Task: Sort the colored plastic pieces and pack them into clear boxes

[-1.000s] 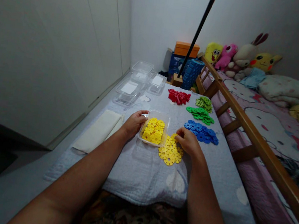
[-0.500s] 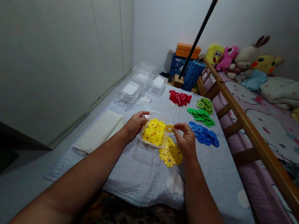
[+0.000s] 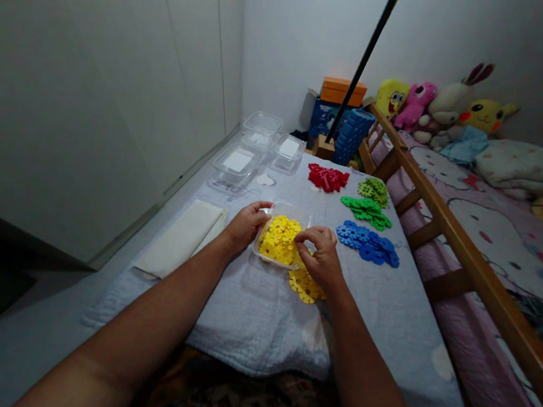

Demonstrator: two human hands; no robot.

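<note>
A clear plastic tub (image 3: 296,208) filled with yellow flower-shaped discs (image 3: 278,237) sits on a pale blue blanket (image 3: 255,322). My left hand (image 3: 244,223) grips the tub's left edge. My right hand (image 3: 320,259) hovers over the tub's right side, fingers pinched downward on a yellow disc that they mostly hide. A loose pile of yellow discs (image 3: 304,289) lies on the blanket just under my right wrist.
Beyond the tub lie separate piles of blue discs (image 3: 368,239), green discs (image 3: 365,210), light green discs (image 3: 373,189) and red discs (image 3: 326,176). Empty clear tubs (image 3: 237,161) stand at back left, a folded white cloth (image 3: 180,238) at left. A wooden bed rail (image 3: 450,228) runs along the right.
My right hand picked a yellow disc from the loose pile, lifted it, then swung left and down over the tub. My left hand stayed on the tub's edge.
</note>
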